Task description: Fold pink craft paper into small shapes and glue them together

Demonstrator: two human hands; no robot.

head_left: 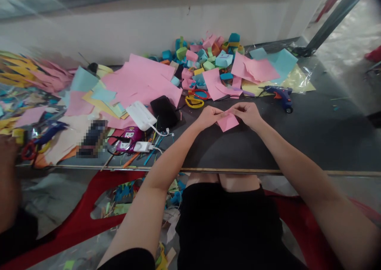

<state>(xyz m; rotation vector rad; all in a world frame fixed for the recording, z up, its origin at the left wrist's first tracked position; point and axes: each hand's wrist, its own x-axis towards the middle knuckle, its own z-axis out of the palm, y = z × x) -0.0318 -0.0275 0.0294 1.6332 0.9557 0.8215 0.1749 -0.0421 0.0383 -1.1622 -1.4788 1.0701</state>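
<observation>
Between my two hands is a small square piece of pink paper [228, 122], held above the dark tabletop with one corner pointing down toward me. My left hand [210, 117] pinches its upper left edge. On the other side my right hand [246, 113] is closed on its upper right edge, fingertips close to those of the left. Just beyond the left hand lie scissors with yellow handles [195, 101] and a red-handled pair [200, 94]. Larger pink sheets [212, 83] are spread behind both hands.
Small folded paper shapes [205, 56] are heaped against the wall. A blue glue gun [282, 95] lies to the right. Leftward are a black phone [164, 112], a white power bank [141, 115] and a purple power strip [129, 139]. Another person's hand [7, 151] is at the far left.
</observation>
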